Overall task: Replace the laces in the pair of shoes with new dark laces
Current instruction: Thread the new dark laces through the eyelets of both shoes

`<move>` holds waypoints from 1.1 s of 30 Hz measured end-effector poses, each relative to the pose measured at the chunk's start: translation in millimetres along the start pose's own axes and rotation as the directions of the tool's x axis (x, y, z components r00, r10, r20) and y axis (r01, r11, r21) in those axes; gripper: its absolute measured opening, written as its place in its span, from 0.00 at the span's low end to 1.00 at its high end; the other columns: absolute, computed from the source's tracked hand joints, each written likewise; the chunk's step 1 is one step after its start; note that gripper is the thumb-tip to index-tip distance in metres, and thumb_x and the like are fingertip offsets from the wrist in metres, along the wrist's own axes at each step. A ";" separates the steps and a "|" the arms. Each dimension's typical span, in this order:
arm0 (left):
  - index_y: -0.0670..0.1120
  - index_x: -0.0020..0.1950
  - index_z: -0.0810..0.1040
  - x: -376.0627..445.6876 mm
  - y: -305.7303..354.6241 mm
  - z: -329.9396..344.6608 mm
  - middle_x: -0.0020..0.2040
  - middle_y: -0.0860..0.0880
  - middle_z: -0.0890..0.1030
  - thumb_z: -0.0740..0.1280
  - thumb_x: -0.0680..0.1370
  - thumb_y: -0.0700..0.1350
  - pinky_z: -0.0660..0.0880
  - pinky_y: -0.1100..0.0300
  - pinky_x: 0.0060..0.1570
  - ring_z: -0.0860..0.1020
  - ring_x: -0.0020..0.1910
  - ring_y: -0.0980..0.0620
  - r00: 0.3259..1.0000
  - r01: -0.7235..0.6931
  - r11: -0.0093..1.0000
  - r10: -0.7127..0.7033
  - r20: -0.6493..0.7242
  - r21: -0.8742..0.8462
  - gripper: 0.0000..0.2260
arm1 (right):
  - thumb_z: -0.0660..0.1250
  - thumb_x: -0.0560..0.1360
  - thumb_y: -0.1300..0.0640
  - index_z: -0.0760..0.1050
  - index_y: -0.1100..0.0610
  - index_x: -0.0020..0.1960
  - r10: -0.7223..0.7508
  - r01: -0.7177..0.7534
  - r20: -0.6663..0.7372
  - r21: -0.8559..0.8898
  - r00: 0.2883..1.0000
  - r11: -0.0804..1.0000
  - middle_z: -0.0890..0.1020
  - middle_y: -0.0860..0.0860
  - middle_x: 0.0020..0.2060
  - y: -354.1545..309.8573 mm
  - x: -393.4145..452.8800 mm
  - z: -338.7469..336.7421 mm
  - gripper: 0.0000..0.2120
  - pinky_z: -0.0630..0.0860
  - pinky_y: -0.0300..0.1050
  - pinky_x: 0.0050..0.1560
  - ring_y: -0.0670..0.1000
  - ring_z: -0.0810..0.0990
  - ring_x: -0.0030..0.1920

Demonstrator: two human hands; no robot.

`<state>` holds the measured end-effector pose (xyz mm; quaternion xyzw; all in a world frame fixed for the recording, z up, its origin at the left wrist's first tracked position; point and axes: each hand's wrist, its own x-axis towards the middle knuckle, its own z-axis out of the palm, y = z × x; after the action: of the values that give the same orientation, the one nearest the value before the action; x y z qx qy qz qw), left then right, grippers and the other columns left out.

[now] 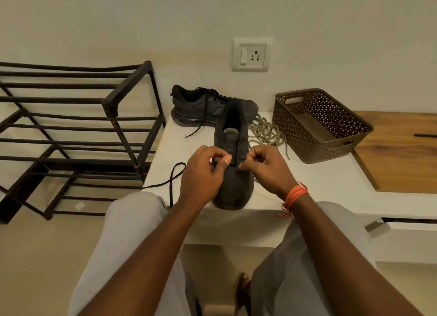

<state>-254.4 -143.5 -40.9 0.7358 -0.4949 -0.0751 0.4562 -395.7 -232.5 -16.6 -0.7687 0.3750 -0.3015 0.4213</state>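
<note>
Inspector: Camera position?

Assessor: One head-worn wide-angle view, looking forward and down over the person's knees. The near shoe (233, 164) sits close at centre, the wall socket (251, 54) farther at 12 o'clock, the shoe rack (78, 131) at 9 o'clock, the basket (319, 124) at 2 o'clock.

Inspector: Shared coverage?

Assessor: Single view only.

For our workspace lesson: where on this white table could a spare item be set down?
Bare patches: the white table between the right hand and brown basket, and left of the near shoe beside the dark lace. Crowded: the far shoe and old olive laces.
</note>
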 end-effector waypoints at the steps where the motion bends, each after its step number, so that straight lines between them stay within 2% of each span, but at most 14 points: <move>1: 0.52 0.50 0.79 0.6 2.7 -2.4 0.46 0.55 0.79 0.67 0.78 0.49 0.71 0.66 0.41 0.77 0.45 0.58 1.000 0.018 0.998 -0.016 0.027 -0.060 0.03 | 0.72 0.69 0.64 0.75 0.60 0.33 -0.023 0.022 0.023 0.043 0.999 0.999 0.76 0.52 0.28 -2.3 0.0 0.4 0.09 0.73 0.44 0.35 0.46 0.73 0.29; 4: 0.52 0.49 0.79 3.5 -2.7 -5.9 0.45 0.56 0.80 0.67 0.78 0.47 0.73 0.64 0.41 0.78 0.44 0.56 0.993 0.121 0.990 -0.121 0.009 -0.075 0.02 | 0.75 0.70 0.62 0.83 0.59 0.43 -0.069 0.061 0.095 0.084 0.993 0.995 0.83 0.51 0.36 -4.4 1.4 3.3 0.02 0.78 0.36 0.41 0.46 0.81 0.37; 6: 0.52 0.50 0.79 7.0 -10.9 -6.9 0.46 0.54 0.81 0.69 0.77 0.48 0.74 0.61 0.43 0.78 0.44 0.53 0.979 0.203 0.979 -0.203 -0.019 -0.014 0.03 | 0.73 0.72 0.63 0.84 0.57 0.48 -0.084 0.083 0.080 0.006 0.993 0.996 0.84 0.49 0.41 -0.4 4.7 6.9 0.05 0.77 0.33 0.45 0.43 0.82 0.42; 8: 0.51 0.52 0.78 9.0 -14.7 -5.8 0.47 0.53 0.80 0.70 0.76 0.50 0.73 0.61 0.42 0.77 0.44 0.53 0.964 0.265 0.964 -0.265 -0.013 0.025 0.07 | 0.72 0.73 0.63 0.83 0.56 0.51 -0.071 0.072 0.020 -0.053 0.997 0.996 0.83 0.45 0.41 2.8 8.7 11.4 0.08 0.75 0.31 0.48 0.40 0.81 0.43; 12: 0.51 0.52 0.76 10.1 -11.8 2.9 0.45 0.53 0.77 0.72 0.73 0.54 0.70 0.64 0.36 0.75 0.43 0.55 0.965 0.261 0.960 -0.259 -0.030 0.098 0.12 | 0.73 0.73 0.62 0.80 0.55 0.60 -0.012 0.007 -0.067 -0.066 0.998 0.998 0.84 0.46 0.39 5.8 16.7 20.7 0.16 0.75 0.34 0.55 0.41 0.82 0.44; 14: 0.51 0.49 0.74 12.0 -9.7 8.0 0.44 0.53 0.76 0.73 0.72 0.55 0.69 0.64 0.35 0.75 0.42 0.54 0.964 0.265 0.955 -0.264 -0.025 0.133 0.13 | 0.71 0.74 0.61 0.80 0.56 0.59 -0.013 0.000 -0.075 -0.166 0.997 0.986 0.85 0.49 0.45 6.3 19.3 26.0 0.14 0.76 0.41 0.58 0.45 0.81 0.49; 17: 0.50 0.48 0.74 14.4 -11.0 13.6 0.42 0.52 0.77 0.74 0.71 0.56 0.70 0.63 0.35 0.76 0.41 0.54 0.959 0.284 0.948 -0.283 -0.028 0.144 0.14 | 0.69 0.75 0.57 0.83 0.54 0.54 -0.107 0.045 -0.145 -0.377 0.984 0.925 0.82 0.51 0.51 10.0 17.6 37.6 0.08 0.73 0.54 0.59 0.52 0.75 0.56; 20: 0.49 0.48 0.75 15.3 -11.3 14.8 0.41 0.51 0.77 0.74 0.71 0.54 0.69 0.63 0.34 0.76 0.39 0.53 0.967 0.253 0.956 -0.247 -0.056 0.149 0.13 | 0.70 0.75 0.54 0.83 0.53 0.47 -0.152 0.009 -0.261 -0.479 0.953 0.878 0.72 0.53 0.61 12.5 11.5 50.5 0.05 0.66 0.55 0.60 0.56 0.66 0.64; 23: 0.48 0.48 0.78 15.4 -9.9 14.7 0.41 0.51 0.78 0.73 0.72 0.54 0.71 0.62 0.34 0.77 0.40 0.53 0.970 0.240 0.960 -0.231 -0.079 0.144 0.12 | 0.70 0.75 0.55 0.83 0.52 0.46 -0.032 -0.080 -0.323 -0.327 0.946 0.942 0.63 0.52 0.72 14.5 8.7 59.6 0.03 0.60 0.58 0.66 0.56 0.55 0.73; 27: 0.47 0.52 0.80 13.4 -7.0 15.0 0.44 0.50 0.81 0.70 0.75 0.53 0.72 0.61 0.37 0.76 0.40 0.54 0.975 0.216 0.961 -0.204 -0.081 0.172 0.12 | 0.70 0.75 0.55 0.82 0.51 0.45 0.081 -0.143 -0.340 -0.162 0.937 0.976 0.57 0.51 0.76 12.6 10.2 62.4 0.03 0.55 0.61 0.70 0.54 0.48 0.76; 31: 0.45 0.53 0.80 11.7 -4.6 14.9 0.45 0.49 0.81 0.68 0.77 0.51 0.69 0.62 0.37 0.74 0.40 0.55 0.978 0.203 0.963 -0.190 -0.084 0.179 0.11 | 0.69 0.76 0.56 0.82 0.53 0.47 0.125 -0.172 -0.355 -0.105 0.927 0.980 0.57 0.52 0.77 6.7 10.2 64.8 0.04 0.57 0.56 0.70 0.53 0.48 0.76; 33: 0.45 0.53 0.80 11.8 -4.2 15.1 0.46 0.49 0.81 0.67 0.77 0.51 0.69 0.63 0.38 0.74 0.40 0.55 0.979 0.198 0.964 -0.186 -0.080 0.177 0.11 | 0.68 0.76 0.57 0.82 0.53 0.47 0.132 -0.176 -0.369 -0.088 0.920 0.980 0.57 0.52 0.76 6.8 11.1 66.6 0.04 0.58 0.49 0.68 0.53 0.49 0.76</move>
<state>-254.3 -161.6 -48.6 0.8214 -0.4116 -0.0498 0.3918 -340.1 -216.1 -51.8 -0.6920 0.5230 -0.3804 0.3208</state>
